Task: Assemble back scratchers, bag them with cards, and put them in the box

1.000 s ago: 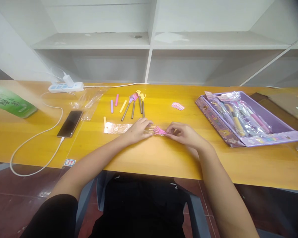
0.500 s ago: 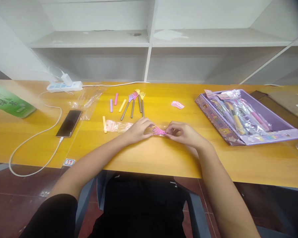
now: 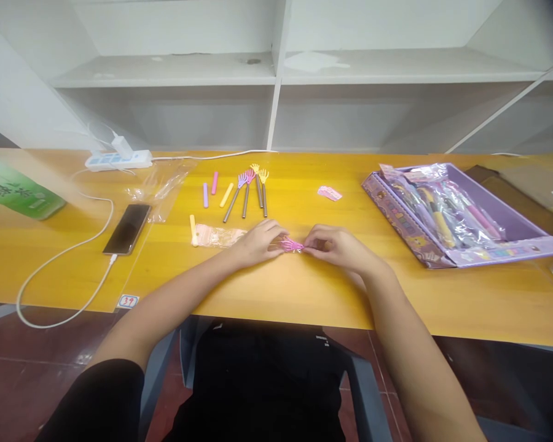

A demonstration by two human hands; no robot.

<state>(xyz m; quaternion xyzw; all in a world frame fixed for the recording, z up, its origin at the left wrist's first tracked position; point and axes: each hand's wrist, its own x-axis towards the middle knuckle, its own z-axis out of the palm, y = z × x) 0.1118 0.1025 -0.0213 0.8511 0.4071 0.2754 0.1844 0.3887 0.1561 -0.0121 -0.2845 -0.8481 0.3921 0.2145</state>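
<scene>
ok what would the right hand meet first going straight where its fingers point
Past the pink claw-shaped head it seems to pinch, the right hand would likely meet the left hand first; depth is unclear.

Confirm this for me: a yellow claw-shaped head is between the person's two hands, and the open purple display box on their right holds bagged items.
Wrong on the colour: the claw-shaped head between the left hand and the right hand is pink, as the head view shows. The open purple display box on their right does hold bagged items.
</scene>
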